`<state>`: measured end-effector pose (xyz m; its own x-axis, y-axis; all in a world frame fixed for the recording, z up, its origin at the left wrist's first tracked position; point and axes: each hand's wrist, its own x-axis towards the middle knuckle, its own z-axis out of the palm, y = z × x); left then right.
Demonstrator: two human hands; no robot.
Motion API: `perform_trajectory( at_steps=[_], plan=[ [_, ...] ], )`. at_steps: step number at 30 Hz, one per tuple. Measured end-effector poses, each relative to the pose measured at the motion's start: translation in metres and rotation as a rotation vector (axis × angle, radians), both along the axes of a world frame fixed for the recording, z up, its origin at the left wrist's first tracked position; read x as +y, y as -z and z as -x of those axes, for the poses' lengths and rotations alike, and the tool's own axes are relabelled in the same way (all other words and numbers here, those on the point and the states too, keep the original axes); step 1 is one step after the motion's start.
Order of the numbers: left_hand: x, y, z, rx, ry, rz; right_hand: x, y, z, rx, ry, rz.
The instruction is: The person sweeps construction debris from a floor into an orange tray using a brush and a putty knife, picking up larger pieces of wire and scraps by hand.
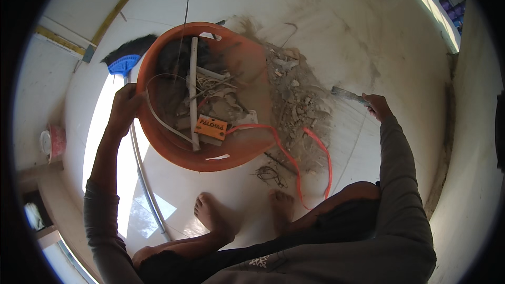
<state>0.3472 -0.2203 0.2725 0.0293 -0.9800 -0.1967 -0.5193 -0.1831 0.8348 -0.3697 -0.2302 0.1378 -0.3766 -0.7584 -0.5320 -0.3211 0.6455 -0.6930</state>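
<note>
My left hand grips the rim of an orange plastic tub on its left side. The tub is tipped towards a heap of dust and rubble on the floor, its right edge against the heap. Inside the tub lie a pale pipe or stick, an orange Paloma box, twigs, string and debris. My right hand holds a short, dirty flat strip, perhaps wood, just right of the heap. A red plastic ribbon trails from the tub over the floor.
A broom with a blue head and black bristles lies left of the tub, its handle running towards me. Tangled wire rests near my bare feet. A red bucket stands far left. A wall bounds the right side.
</note>
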Motion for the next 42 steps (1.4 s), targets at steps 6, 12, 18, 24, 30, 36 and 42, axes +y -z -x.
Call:
perform_trajectory(
  at_steps=[6,12,18,24,30,36,42],
  plan=[
    [0.0,-0.001,0.012,0.084,-0.044,-0.004,-0.022,0.016,-0.079,-0.084,-0.191,0.006],
    [-0.006,-0.003,0.017,-0.036,-0.014,0.001,-0.059,-0.005,-0.139,-0.077,-0.27,0.058],
    [-0.003,0.008,0.009,-0.019,-0.059,0.022,-0.072,-0.049,-0.199,-0.078,-0.453,0.305],
    [-0.007,0.01,0.005,0.021,-0.008,0.032,-0.041,-0.037,-0.086,0.106,-0.267,0.153],
    [-0.003,0.008,0.006,0.047,-0.013,0.05,0.024,-0.014,-0.026,0.016,-0.049,-0.11],
    [-0.004,0.003,0.012,0.043,-0.007,0.047,-0.007,0.0,-0.117,-0.124,-0.189,-0.047],
    [-0.003,0.005,0.005,0.025,-0.025,0.043,-0.052,-0.053,-0.197,-0.188,-0.431,0.141]
  ],
)
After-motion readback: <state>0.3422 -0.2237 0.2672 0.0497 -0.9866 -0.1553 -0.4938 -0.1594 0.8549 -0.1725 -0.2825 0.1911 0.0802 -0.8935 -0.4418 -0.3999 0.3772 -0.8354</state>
